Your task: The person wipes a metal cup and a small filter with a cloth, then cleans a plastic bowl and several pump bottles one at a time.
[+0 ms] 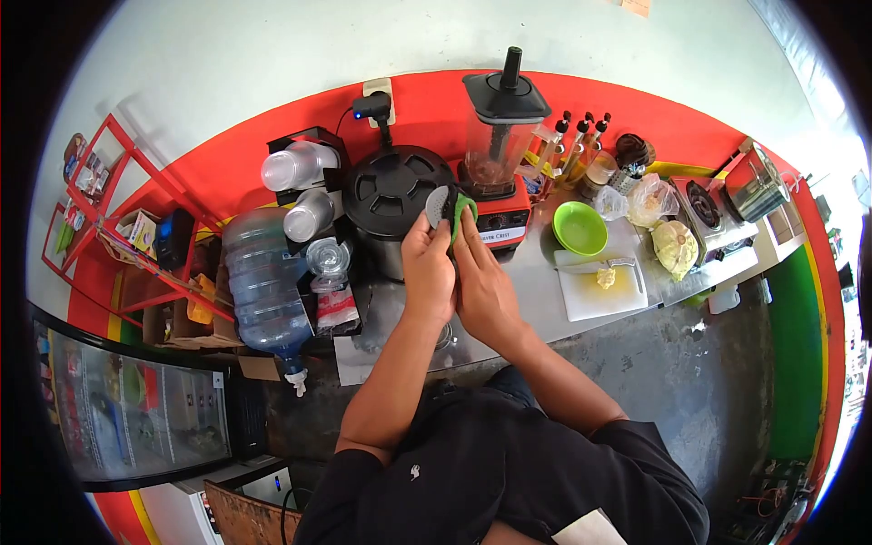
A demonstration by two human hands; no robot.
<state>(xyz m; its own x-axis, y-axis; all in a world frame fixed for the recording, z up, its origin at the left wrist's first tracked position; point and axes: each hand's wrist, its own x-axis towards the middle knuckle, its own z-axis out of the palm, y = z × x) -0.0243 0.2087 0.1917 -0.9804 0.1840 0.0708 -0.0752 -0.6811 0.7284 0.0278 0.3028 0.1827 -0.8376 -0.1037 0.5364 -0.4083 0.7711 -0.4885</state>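
My left hand [431,272] is closed around a dark utensil with a round, perforated grey head [437,206], held upright in front of the black-lidded pot. My right hand [483,283] presses a green cloth [464,214] against the utensil, its fingers together and pointing away from me. Both hands meet at the palms, above the counter's front part. Just behind them stands a red blender base [505,218] carrying a clear jug [498,145] with a black lid. To the left of the blender is the large pot's black lid [397,193].
Right of the blender are a green bowl [579,228], a white cutting board [600,303] with a knife, a cabbage [674,250], pump bottles [577,150] and a stove [704,205]. At left stand a big water bottle [265,282], stacked plastic cups [300,165] and a red shelf [136,227].
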